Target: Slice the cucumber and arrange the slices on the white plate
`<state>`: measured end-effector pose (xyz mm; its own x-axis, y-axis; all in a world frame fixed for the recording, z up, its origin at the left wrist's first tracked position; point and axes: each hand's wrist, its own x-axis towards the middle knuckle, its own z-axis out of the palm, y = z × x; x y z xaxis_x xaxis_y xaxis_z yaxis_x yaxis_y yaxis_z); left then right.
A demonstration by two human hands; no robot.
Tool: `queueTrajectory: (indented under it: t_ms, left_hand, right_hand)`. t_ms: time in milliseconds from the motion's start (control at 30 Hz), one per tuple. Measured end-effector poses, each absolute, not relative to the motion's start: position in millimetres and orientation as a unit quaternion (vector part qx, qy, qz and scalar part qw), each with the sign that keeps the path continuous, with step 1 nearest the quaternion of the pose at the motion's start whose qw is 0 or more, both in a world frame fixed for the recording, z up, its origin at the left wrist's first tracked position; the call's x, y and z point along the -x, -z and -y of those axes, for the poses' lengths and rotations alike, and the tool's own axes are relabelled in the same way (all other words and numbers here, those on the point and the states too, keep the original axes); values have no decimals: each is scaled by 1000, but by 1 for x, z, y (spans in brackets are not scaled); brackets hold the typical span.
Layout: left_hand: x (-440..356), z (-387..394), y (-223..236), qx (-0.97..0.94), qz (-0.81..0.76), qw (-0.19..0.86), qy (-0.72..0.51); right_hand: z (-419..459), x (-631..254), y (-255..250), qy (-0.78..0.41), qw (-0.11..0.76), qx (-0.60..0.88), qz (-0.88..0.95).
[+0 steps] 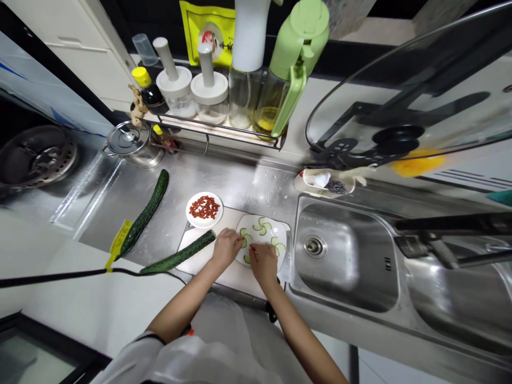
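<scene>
A white square plate [269,220] carries thin green-edged cucumber slices [262,226] laid in several curved, pinwheel-like groups. Over its left edge, my left hand [226,248] is closed with the fingertips pinched beside one group; anything between them is too small to make out. My right hand [265,265] hovers over the plate's near part, pinching what looks like a small red goji berry. Red goji berries [204,207] fill a small round white dish [193,220] up and to the left. A cut cucumber [180,258] lies beside my left hand, partly on the cutting board [232,277].
A whole cucumber [146,216] with a yellow tag lies farther left, near a lidded pot [136,144]. Above hangs a rack [224,128] of seasoning jars and an oil bottle [294,69]. The sink [348,256] and a large glass lid [400,96] are on the right.
</scene>
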<state>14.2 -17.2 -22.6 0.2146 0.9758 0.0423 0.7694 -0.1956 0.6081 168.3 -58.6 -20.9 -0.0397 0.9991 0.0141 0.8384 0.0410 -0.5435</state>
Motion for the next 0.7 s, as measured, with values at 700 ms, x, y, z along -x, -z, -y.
queueTrajectory:
  t_ms: [700]
  left_hand:
    - [-17,17,22,-748,-598,230,-173]
  right_hand:
    - [48,-156,36,-182,201,639,720]
